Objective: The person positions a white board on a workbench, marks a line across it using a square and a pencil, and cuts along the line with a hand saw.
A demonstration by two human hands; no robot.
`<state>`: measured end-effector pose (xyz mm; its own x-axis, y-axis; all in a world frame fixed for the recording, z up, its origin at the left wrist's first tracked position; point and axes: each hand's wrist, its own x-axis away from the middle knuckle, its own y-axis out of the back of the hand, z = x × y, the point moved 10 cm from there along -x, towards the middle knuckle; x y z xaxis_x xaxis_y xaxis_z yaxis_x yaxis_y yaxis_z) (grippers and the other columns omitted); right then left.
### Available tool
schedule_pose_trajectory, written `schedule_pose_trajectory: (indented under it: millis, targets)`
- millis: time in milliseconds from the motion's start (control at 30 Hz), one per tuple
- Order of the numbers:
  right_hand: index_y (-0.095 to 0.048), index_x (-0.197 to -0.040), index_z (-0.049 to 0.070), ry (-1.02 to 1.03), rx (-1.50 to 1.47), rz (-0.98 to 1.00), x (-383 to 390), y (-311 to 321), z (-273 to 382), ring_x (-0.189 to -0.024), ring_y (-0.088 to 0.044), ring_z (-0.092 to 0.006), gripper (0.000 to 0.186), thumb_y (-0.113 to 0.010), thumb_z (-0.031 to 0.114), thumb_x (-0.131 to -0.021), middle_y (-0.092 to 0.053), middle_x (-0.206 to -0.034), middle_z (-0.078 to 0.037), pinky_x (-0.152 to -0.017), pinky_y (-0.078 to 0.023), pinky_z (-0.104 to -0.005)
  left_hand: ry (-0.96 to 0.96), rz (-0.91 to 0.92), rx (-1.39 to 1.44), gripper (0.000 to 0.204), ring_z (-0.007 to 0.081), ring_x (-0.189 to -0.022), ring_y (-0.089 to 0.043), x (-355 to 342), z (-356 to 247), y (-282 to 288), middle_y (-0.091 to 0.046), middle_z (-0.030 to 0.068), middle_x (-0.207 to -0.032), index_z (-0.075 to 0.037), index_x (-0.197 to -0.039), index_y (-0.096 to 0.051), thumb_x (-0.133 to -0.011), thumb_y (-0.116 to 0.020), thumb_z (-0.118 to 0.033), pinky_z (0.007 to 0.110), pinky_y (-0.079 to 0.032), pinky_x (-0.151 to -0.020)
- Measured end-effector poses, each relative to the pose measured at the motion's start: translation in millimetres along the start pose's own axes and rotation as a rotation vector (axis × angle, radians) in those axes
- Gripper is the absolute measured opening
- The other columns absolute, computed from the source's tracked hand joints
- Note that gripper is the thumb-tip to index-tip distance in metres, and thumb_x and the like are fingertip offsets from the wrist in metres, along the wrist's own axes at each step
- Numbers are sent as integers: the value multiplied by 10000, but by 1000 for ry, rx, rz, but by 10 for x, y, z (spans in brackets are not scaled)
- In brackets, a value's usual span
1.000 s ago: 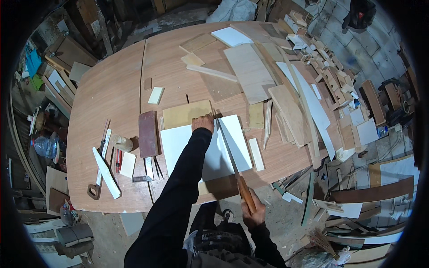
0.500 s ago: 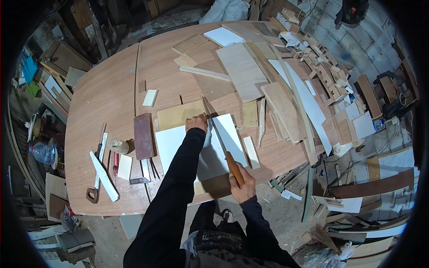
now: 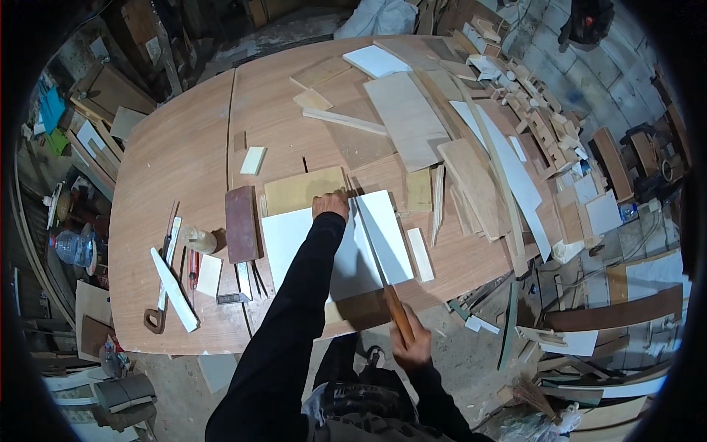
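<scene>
The white board (image 3: 335, 243) lies flat near the desk's (image 3: 177, 169) front edge, and your saw (image 3: 372, 254) runs across its right part. Your left hand (image 3: 331, 204) presses on the board's far edge, fingers down. Your right hand (image 3: 412, 342) is clenched around the saw's wooden handle, just off the desk edge.

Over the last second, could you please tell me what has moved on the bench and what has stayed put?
The right hand, gripping the saw by its wooden handle, pushed forward half a second ago and has since drawn back toward the table's near edge. Nothing was picked up or let go. The left hand stayed pressed on the far edge of the white board, which has not shifted; the tools at the left lie as before.
</scene>
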<state>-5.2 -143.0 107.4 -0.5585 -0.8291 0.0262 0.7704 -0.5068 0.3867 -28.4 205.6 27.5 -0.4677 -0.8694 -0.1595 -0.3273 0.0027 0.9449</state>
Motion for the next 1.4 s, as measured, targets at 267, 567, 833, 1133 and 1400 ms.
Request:
schedule_pose_trajectory:
  millis: [267,567,833,1133,1400]
  targets:
    - [-517,-1259,22,70,62,-95,-349,-57,61,-923,-658,-269,392,-567,117,-882,-648,-1049,-178,-802,-494,-294,-4,30,19,424,332,-712,-652,-16,-18,-99,-663,171,-708,-65,-743,-658,-968,-379,-291,446,-460,-726]
    - [-492,-1301,105,-27,2,-43,-287,-68,75,-797,-679,-291,468,-551,106,-837,-655,-952,-190,-684,-529,-329,15,0,-2,402,320,-701,-654,-23,50,-143,-662,172,-701,-66,-739,-650,-959,-395,-286,439,-455,-724]
    - [-519,-1243,1,-67,19,-10,191,86,29,-961,-649,-293,404,-591,168,-882,-628,-1071,-201,-796,-502,-320,8,-6,-24,387,313,-674,-656,-52,12,-77,-660,170,-685,-70,-721,-646,-952,-404,-266,429,-453,-707]
    - [-512,-1252,-7,-65,-89,-37,332,114,15,-955,-648,-274,403,-577,138,-883,-632,-1042,-209,-820,-497,-328,17,27,-22,382,313,-673,-653,-8,10,-67,-666,160,-696,-78,-737,-653,-954,-407,-273,419,-445,-730]
    - [-508,-1273,45,35,31,-95,-56,-48,-60,-951,-654,-266,446,-572,70,-833,-633,-1069,-198,-815,-498,-327,9,-7,7,364,345,-730,-640,95,21,-36,-665,168,-733,-47,-746,-632,-942,-450,-295,449,-464,-702]
